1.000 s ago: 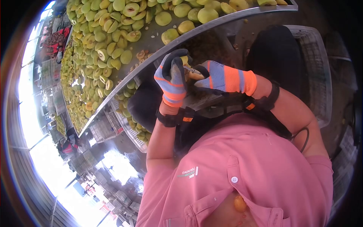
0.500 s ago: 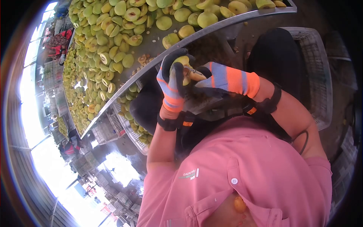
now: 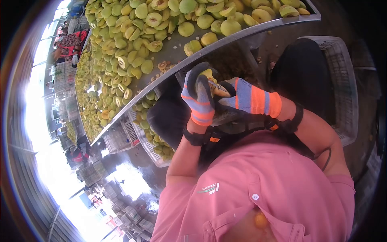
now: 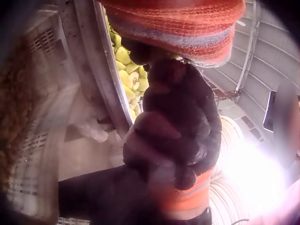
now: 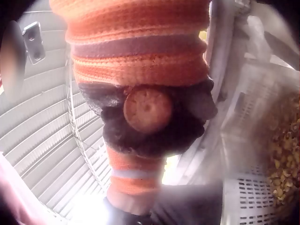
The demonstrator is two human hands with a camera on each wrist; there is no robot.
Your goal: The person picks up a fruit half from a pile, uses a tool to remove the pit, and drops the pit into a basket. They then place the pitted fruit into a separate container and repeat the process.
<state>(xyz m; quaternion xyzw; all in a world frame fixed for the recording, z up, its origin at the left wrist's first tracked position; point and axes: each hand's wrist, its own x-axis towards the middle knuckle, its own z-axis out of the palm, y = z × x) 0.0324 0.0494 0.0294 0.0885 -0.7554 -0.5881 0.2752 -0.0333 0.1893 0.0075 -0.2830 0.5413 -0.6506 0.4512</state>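
Observation:
In the head view my gloved left hand (image 3: 199,94) grips a yellow-green fruit (image 3: 208,73), mostly covered by the fingers. Just to its right, my gloved right hand (image 3: 248,97) holds a small tool with a metal blade (image 3: 217,85), its tip against the fruit. The round end of the tool's wooden handle (image 5: 147,110) pokes out of the right fist in the right wrist view. Dark-coated fingers (image 4: 176,117) are curled in the left wrist view, where the fruit is hidden. Both hands are in front of the table's edge, above the lap.
Many halved green fruits (image 3: 141,46) cover the metal-rimmed table (image 3: 177,67). A plastic crate (image 3: 340,80) stands on the right, and another of fruit (image 3: 159,150) sits at the table's near side. Small brownish-yellow pieces (image 5: 283,164) fill a white basket (image 5: 251,192). Another person (image 3: 70,44) is at far left.
The whole head view has shifted, so hands and table appear farther right and lower. The fruit was more exposed half a second ago; the left fingers now cover more of it.

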